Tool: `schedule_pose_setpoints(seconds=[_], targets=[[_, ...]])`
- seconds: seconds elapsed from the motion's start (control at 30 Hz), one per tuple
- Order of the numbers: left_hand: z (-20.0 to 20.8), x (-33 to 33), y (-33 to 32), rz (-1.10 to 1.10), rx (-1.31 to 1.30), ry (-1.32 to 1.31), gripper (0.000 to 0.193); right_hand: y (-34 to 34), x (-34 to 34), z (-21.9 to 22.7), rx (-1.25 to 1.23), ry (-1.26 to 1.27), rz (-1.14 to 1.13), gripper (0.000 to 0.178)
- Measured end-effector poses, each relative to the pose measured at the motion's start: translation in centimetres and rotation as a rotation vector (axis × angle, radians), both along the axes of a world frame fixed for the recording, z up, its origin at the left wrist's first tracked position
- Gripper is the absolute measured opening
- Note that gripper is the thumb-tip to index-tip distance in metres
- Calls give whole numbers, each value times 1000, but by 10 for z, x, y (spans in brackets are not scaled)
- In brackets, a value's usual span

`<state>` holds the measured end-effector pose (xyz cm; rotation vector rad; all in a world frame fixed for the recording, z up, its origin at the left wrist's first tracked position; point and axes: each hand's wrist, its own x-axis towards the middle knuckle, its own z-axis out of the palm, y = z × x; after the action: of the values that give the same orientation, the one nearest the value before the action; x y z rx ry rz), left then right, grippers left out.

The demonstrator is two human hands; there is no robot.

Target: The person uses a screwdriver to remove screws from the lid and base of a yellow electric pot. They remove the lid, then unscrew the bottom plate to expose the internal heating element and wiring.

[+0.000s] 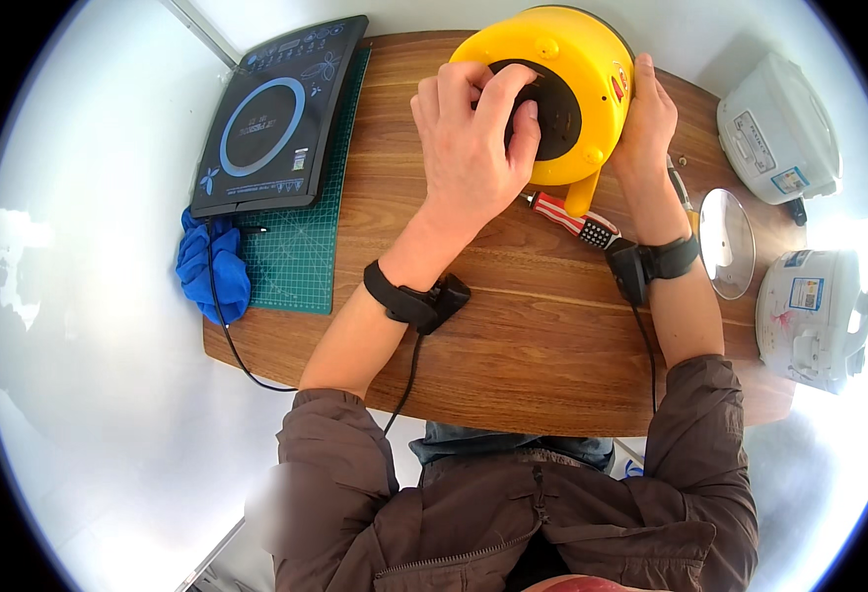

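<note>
A yellow round appliance [600,104], likely a small electric pot, lies tipped at the table's far side with its underside toward me. Its base has a black round centre [560,123] and small yellow feet, and a yellow handle [581,193] points toward me. My right hand [647,118] wraps around its right side and steadies it. The fingers of my left hand [475,133] are bent over the black centre, thumb and forefinger curled toward each other; anything between them is too small to make out. Beneath the handle lies a screwdriver [577,219] with a red, white and black grip.
A black induction cooktop [262,128] rests on a green cutting mat [301,266] at the left, beside a blue cloth [212,271]. On the right are a glass lid [727,245] and two white rice cookers [774,128]. Cabled black straps [424,303] circle my wrists.
</note>
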<state>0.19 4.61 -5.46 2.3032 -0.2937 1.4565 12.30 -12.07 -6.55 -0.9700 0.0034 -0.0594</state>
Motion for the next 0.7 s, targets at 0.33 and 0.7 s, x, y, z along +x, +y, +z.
schedule_pose_setpoints(seconds=[0.33, 0.7], targets=[[3, 8, 14, -114, 66, -116, 17, 5, -2, -9, -50, 32, 5, 36], [4, 6, 16, -117, 133, -64, 21, 3, 0, -11, -87, -41, -24, 37]])
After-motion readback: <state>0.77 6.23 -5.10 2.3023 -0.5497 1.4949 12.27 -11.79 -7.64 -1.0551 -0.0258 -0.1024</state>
